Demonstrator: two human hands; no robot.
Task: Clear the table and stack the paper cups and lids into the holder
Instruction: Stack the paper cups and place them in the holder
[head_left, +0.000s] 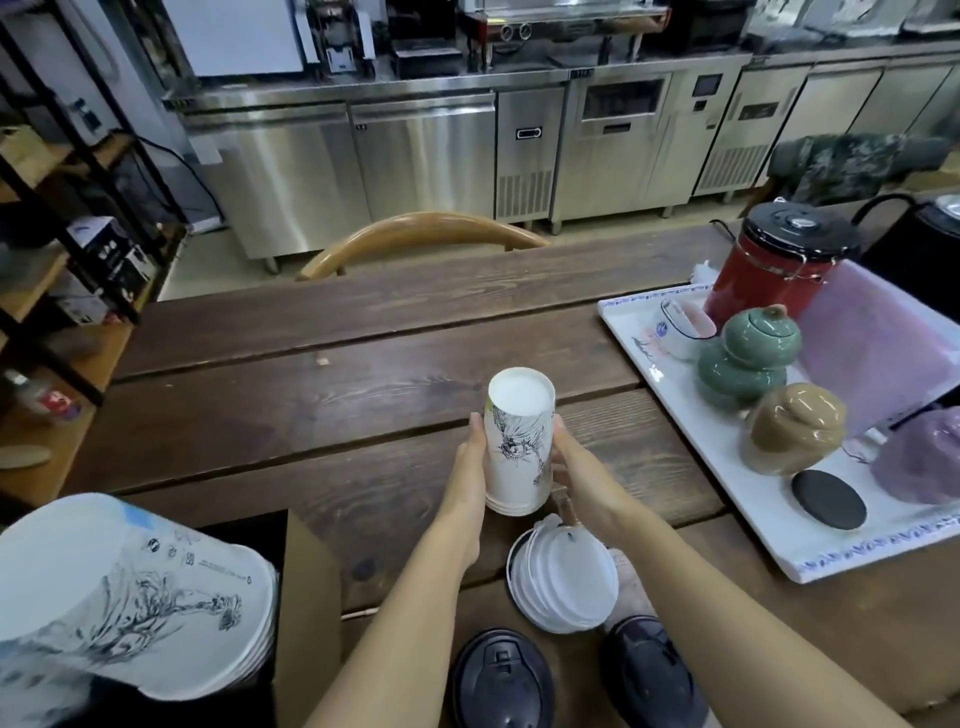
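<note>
Both hands (470, 467) around inverted nested paper cups (517, 447), lids (563, 577) nearer.

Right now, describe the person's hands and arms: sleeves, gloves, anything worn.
Both arms are bare from the bottom edge of the picture to the fingertips, with no sleeve in view. The left hand and the right hand wear no gloves. No watch, ring, bracelet or strap shows on either wrist or on the visible fingers. No marks or tape show on the forearms.
</note>
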